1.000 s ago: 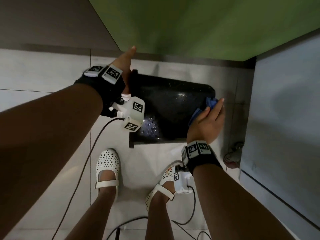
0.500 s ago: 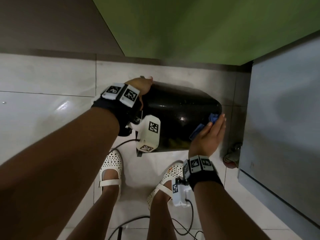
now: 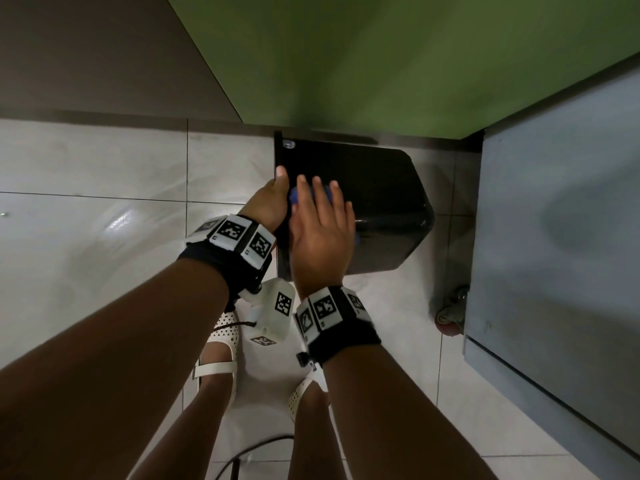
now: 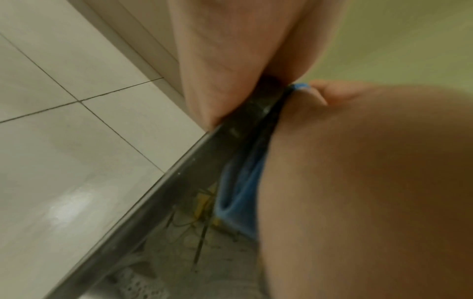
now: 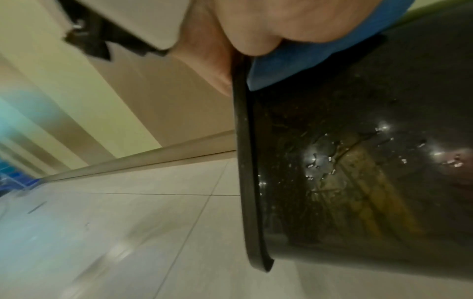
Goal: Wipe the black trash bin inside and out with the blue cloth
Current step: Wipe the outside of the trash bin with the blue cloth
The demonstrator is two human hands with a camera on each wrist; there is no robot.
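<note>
The black trash bin [image 3: 381,202] lies on its side just above the tiled floor, its mouth pointing left. My left hand [image 3: 268,202] grips the rim [image 4: 179,172], thumb on the outside wall and fingers hidden inside. My right hand [image 3: 322,230] lies flat with straight fingers on the upper outside wall near the rim. It presses the blue cloth [image 3: 294,197] against the wall, and the palm hides most of the cloth. The right wrist view shows the cloth [image 5: 294,66] beside the rim, with water drops on the bin wall [image 5: 358,182].
A green panel [image 3: 381,64] stands right behind the bin. On the right is a grey cabinet [image 3: 554,237] with a caster wheel [image 3: 450,313]. My feet in white shoes [image 3: 221,344] stand below the bin, with a cable [image 3: 249,452] on the floor.
The bin has turned, and my left hand has shifted along the rim. My right hand has slid the cloth from the bin's right end to the left, next to the rim.
</note>
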